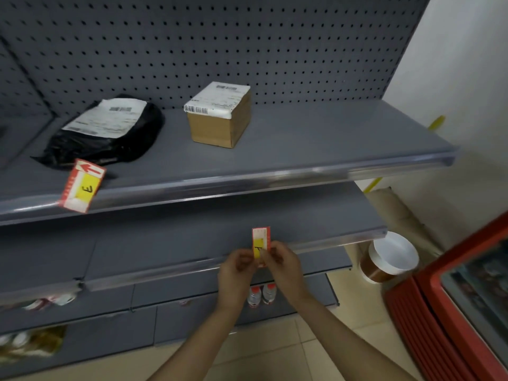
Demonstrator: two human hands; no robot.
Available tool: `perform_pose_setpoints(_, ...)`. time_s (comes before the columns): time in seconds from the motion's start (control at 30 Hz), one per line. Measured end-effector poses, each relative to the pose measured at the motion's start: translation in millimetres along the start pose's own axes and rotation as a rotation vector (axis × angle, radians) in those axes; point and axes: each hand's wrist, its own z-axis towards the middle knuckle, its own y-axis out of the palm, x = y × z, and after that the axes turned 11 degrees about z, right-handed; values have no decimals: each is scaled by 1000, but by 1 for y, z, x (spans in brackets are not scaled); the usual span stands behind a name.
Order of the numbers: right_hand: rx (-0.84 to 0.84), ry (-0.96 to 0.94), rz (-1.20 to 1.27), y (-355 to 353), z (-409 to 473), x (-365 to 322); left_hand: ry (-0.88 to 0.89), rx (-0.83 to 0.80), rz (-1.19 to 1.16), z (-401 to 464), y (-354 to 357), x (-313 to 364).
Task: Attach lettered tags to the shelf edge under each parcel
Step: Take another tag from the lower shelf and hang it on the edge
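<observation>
below the cardboard box (220, 116), both hands' (236, 266) grip on tag (260, 239)

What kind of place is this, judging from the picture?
Probably a small shop used as a parcel pick-up point: grey shelves with a pegboard back, labelled parcels such as a cardboard box, and bottled water lower down.
</observation>
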Motion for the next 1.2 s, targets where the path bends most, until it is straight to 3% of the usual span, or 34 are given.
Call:
perform_pose_setpoints(0.13, -93, -187, -32, -3, 3, -57, 259, 128, 135, -8, -43, 41)
perform_pose_setpoints(0.23, -58, -388, -7, 0, 21, -112, 568, 304, 425, 7, -75, 82)
perform_pose_setpoints(0.3, -78, -475, -32, 2, 34, -144, 665, 399, 655, 24, -90, 106)
perform_pose_setpoints(0.4, -120, -551, -202, 1, 52, -175, 658, 439, 971, 44, -99, 125)
perform_pose_setpoints(0.5, -100, -550, -289, -4, 64, -186, 697, 415, 1117, 54, -100, 129)
perform_pose_setpoints(0.67, -122, -585, -404, -6, 76, -187, 771, 423, 1109, 57, -101, 124)
perform_pose_setpoints(1.0, -210, -644, -585, 7, 83, -193, 591, 410, 1095, 48, -106, 126)
perform_pose_setpoints(1.2, -205, -644, -608, 4, 82, -193, 596, 405, 1250, 49, -105, 134)
